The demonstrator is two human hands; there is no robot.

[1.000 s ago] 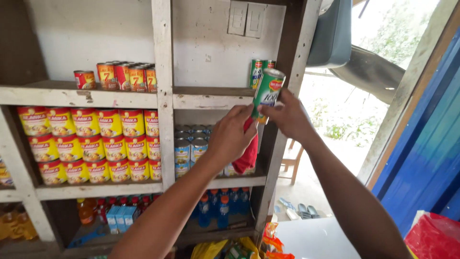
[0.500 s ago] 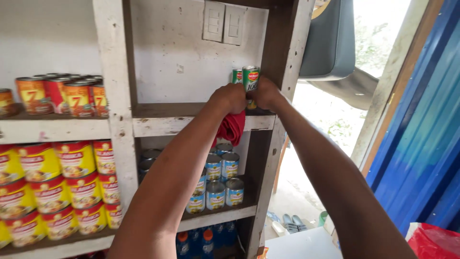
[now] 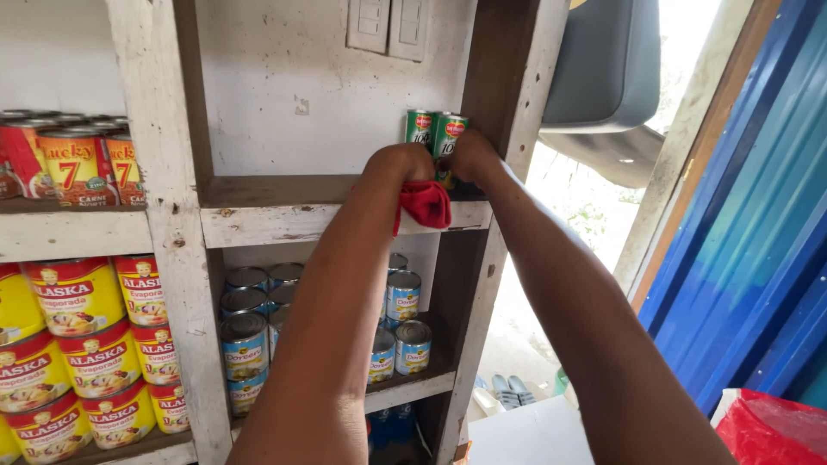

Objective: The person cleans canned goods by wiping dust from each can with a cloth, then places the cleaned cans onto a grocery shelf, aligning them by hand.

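Note:
Two tall green cans (image 3: 434, 132) stand side by side at the right end of the upper wooden shelf (image 3: 284, 222). My right hand (image 3: 469, 157) is wrapped around the bottom of the right-hand can. Beside it, my left hand (image 3: 399, 164) grips a red cloth (image 3: 425, 203) that hangs over the shelf's front edge, just below the cans. Both arms reach up from the bottom of the view.
Red and yellow cans (image 3: 73, 165) fill the upper left shelf, yellow cans (image 3: 95, 344) the one below. Blue-labelled cans (image 3: 245, 344) sit stacked under the green ones. A wooden post (image 3: 504, 95) bounds the shelf's right side, with a blue corrugated wall (image 3: 758, 241) beyond.
The green can that my right hand held up in the air a second ago now stands on the upper shelf next to another. The view has moved closer to the shelf.

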